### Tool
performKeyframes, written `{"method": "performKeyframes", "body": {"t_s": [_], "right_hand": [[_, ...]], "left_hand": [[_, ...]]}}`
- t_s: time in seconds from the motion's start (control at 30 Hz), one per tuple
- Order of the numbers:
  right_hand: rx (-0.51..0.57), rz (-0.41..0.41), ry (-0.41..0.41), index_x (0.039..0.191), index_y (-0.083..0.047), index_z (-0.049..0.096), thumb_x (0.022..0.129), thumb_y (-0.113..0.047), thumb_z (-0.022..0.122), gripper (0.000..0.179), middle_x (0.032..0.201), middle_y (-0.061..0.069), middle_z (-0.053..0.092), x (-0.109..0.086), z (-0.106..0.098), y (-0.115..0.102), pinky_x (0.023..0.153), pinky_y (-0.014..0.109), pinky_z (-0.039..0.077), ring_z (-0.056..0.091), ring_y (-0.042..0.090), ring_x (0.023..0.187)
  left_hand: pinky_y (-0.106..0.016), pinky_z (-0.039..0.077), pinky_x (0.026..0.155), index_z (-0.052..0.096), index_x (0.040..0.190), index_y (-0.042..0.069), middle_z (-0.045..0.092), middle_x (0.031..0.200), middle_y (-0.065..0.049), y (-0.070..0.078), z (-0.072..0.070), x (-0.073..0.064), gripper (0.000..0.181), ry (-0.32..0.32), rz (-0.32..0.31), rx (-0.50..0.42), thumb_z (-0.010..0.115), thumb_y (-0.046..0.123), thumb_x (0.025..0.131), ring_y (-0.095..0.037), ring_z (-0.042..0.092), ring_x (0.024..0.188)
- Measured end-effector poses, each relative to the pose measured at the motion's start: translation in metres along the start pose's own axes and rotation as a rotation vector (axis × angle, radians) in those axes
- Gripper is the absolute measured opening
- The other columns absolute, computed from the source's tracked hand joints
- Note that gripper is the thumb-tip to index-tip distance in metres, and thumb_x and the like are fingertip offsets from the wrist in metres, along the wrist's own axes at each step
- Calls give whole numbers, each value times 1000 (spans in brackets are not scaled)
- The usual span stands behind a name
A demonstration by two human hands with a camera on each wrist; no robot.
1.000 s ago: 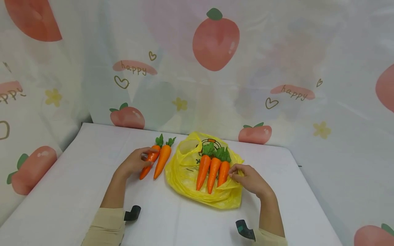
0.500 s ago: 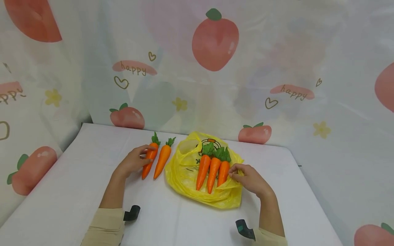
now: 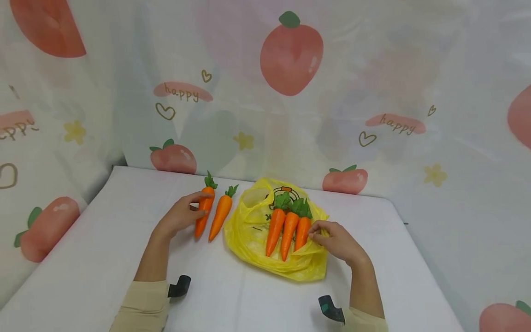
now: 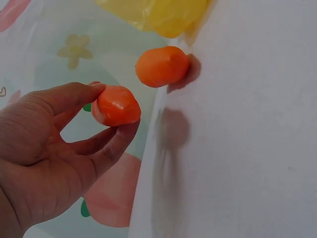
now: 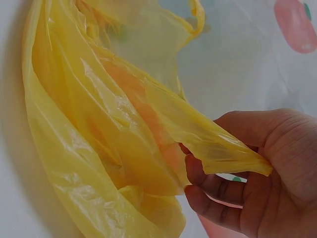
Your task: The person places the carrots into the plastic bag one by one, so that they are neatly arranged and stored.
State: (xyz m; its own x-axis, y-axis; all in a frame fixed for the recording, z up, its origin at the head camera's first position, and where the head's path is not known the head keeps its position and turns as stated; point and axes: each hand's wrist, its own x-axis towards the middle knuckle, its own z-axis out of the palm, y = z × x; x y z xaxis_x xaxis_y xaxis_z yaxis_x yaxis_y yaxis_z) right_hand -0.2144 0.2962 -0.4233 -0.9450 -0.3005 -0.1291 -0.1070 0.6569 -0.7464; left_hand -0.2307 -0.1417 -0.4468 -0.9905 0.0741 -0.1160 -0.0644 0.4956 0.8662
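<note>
My left hand [image 3: 180, 214] pinches an orange carrot [image 3: 206, 203] with a green leafy top, thumb on one side and fingers on the other. In the left wrist view this carrot [image 4: 116, 106] is off the table, its shadow apart from it. Close to its right lies a second carrot [image 3: 221, 216]. A yellow plastic bag [image 3: 249, 251] is spread with its mouth open, and three carrots [image 3: 275, 233] lie side by side in it. The bag's edge covers the tip of the rightmost one. At the right, my right hand [image 3: 338, 242] pinches the bag's edge [image 5: 213, 144].
A white-covered table [image 3: 232, 299] lies below, with a fruit-printed curtain [image 3: 257, 115] along its back and sides. Black curved pieces stick out by the left sleeve [image 3: 143, 302] and the right sleeve [image 3: 362, 320].
My left hand has raised its carrot and shifted it away from me, opening a wider gap from the neighbouring carrot. The right hand and the bag have stayed in place.
</note>
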Motion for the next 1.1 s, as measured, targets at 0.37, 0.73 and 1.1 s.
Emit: {"method": "performKeyframes", "body": {"t_s": [0.37,0.73,1.1], "right_hand": [[13,1,-3,107,-7,71,102,-13,63,12,101,5,65,0,-1,-1,85,39,48,53,27,100],[3,-22,-2,107,-6,72,102,-12,62,12,100,5,65,-1,-2,-1,86,38,49,54,27,100],[2,-15,-7,107,-6,71,102,-11,62,12,99,5,65,1,-1,-2,87,38,50,54,27,101]], "left_hand": [[-51,53,95,58,147,21,50,146,-17,14,1,-7,47,7,7,5,67,13,101,-38,53,122],[-47,55,91,59,146,21,52,146,-14,27,0,-12,47,1,69,22,67,12,101,-38,52,122],[-50,55,92,59,146,22,54,146,-10,43,2,-20,47,-3,154,24,68,12,101,-37,55,122]]}}
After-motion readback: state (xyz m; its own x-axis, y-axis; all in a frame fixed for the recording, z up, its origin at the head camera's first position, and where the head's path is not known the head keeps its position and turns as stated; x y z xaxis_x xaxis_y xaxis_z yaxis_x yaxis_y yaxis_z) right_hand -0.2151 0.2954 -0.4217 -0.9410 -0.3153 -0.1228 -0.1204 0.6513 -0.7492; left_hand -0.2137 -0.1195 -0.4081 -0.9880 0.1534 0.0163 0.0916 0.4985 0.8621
